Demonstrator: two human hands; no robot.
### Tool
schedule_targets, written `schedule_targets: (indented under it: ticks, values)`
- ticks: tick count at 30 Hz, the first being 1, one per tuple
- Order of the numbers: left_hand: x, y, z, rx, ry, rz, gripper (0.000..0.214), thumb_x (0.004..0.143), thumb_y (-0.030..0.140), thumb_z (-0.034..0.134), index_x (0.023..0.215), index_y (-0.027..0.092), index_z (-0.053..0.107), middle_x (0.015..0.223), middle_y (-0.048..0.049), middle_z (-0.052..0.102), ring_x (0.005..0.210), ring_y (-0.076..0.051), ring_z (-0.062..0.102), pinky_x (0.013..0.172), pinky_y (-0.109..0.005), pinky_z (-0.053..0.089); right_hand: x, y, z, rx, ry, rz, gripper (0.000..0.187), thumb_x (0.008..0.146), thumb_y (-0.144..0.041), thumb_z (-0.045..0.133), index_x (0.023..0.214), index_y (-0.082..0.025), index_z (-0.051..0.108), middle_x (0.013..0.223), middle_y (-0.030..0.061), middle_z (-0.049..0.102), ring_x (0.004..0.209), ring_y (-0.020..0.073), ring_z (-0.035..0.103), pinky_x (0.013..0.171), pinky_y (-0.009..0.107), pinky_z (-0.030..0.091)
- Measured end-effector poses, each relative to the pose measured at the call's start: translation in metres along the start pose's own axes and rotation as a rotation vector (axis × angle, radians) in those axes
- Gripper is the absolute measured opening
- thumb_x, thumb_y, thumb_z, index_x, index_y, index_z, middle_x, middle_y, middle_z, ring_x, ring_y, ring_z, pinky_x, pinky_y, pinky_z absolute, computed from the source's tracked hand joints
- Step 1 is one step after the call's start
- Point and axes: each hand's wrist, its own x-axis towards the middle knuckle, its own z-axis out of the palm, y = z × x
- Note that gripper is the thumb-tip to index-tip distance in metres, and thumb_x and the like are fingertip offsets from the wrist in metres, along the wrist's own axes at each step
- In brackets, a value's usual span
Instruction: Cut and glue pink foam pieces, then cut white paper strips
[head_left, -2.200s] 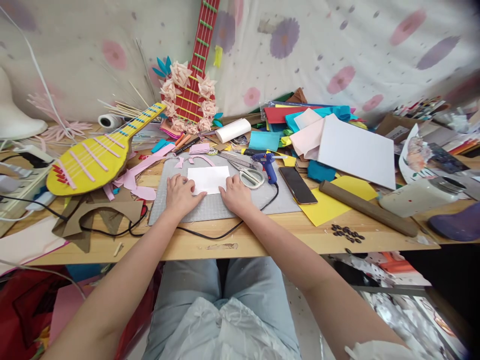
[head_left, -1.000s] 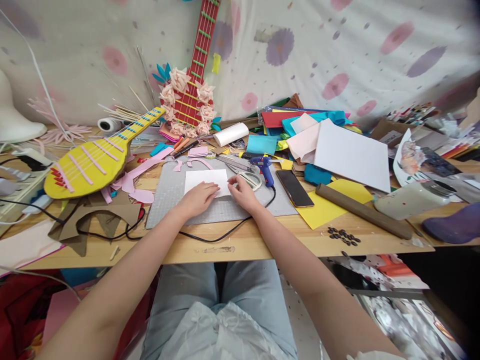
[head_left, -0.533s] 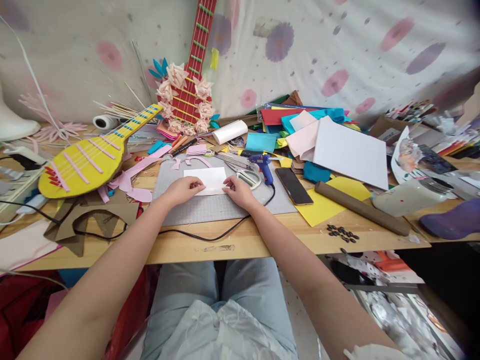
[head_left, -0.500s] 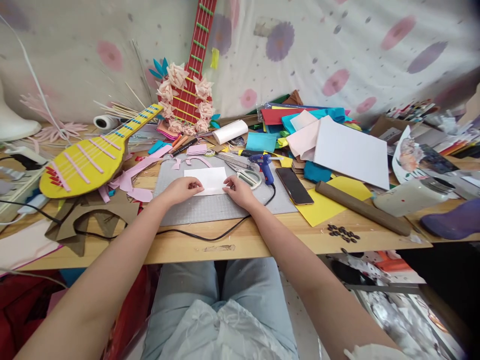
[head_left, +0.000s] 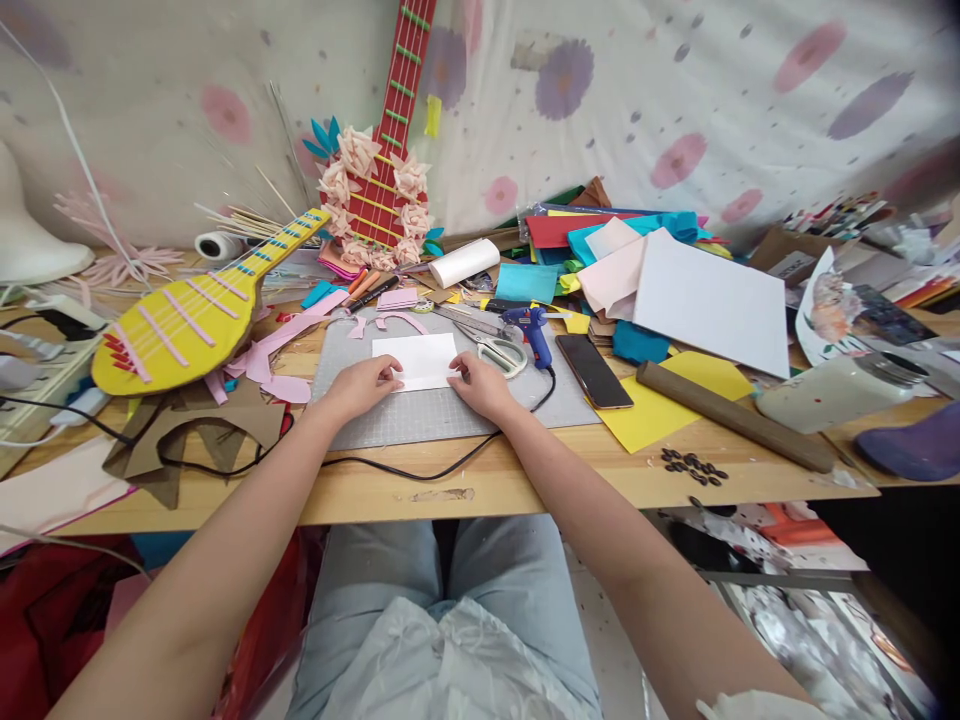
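A small white sheet of paper point(head_left: 416, 357) lies on a grey cutting mat point(head_left: 420, 410) in the middle of the wooden table. My left hand point(head_left: 360, 385) rests on the mat with its fingers curled, pinching the sheet's near left edge. My right hand point(head_left: 480, 385) pinches the near right corner of the same sheet. White-handled scissors point(head_left: 501, 352) and a blue glue gun point(head_left: 532, 330) lie just beyond my right hand.
A yellow cardboard guitar point(head_left: 195, 315) lies at the left, a red one point(head_left: 382, 150) leans on the wall. A black phone point(head_left: 594, 370), a brown roll point(head_left: 731, 415), a white jar point(head_left: 836, 390) and piles of coloured paper point(head_left: 637, 270) fill the right. A black cable point(head_left: 420, 470) crosses the front.
Both hands went from lying flat on the sheet's lower corners to pinching its near edge. The left hand slid right across the paper and back.
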Motion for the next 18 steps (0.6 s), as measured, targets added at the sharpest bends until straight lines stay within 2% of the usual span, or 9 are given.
schedule_targets:
  ticks: [4, 9, 18]
  values:
    - [-0.005, 0.002, 0.004, 0.042, 0.058, 0.024, 0.025, 0.076, 0.035, 0.052, 0.098, 0.024, 0.057, 0.087, -0.001, 0.063, 0.079, -0.017, 0.058, 0.066, -0.027, 0.04, 0.0, 0.002, 0.001, -0.007, -0.002, -0.004, 0.022, 0.075, -0.027, 0.053, 0.096, -0.021, 0.054, 0.081, -0.0004, 0.058, 0.071, 0.0128, 0.051, 0.062, 0.025, 0.034]
    - [-0.008, -0.002, 0.01, 0.039, 0.149, 0.134, 0.022, 0.078, 0.033, 0.051, 0.095, 0.021, 0.058, 0.087, -0.0031, 0.062, 0.084, -0.018, 0.056, 0.072, -0.028, 0.041, 0.001, 0.004, 0.001, 0.006, -0.018, -0.018, 0.022, 0.075, -0.027, 0.053, 0.096, -0.021, 0.053, 0.078, -0.0014, 0.057, 0.07, 0.0123, 0.051, 0.061, 0.024, 0.033]
    - [-0.002, -0.009, 0.012, -0.201, 0.123, 0.005, 0.028, 0.072, 0.037, 0.056, 0.095, 0.021, 0.055, 0.076, 0.0018, 0.059, 0.07, -0.013, 0.053, 0.067, -0.026, 0.04, 0.002, 0.005, -0.002, 0.045, -0.056, -0.002, 0.024, 0.074, -0.025, 0.054, 0.097, -0.021, 0.052, 0.082, -0.0009, 0.059, 0.072, 0.0126, 0.053, 0.064, 0.025, 0.035]
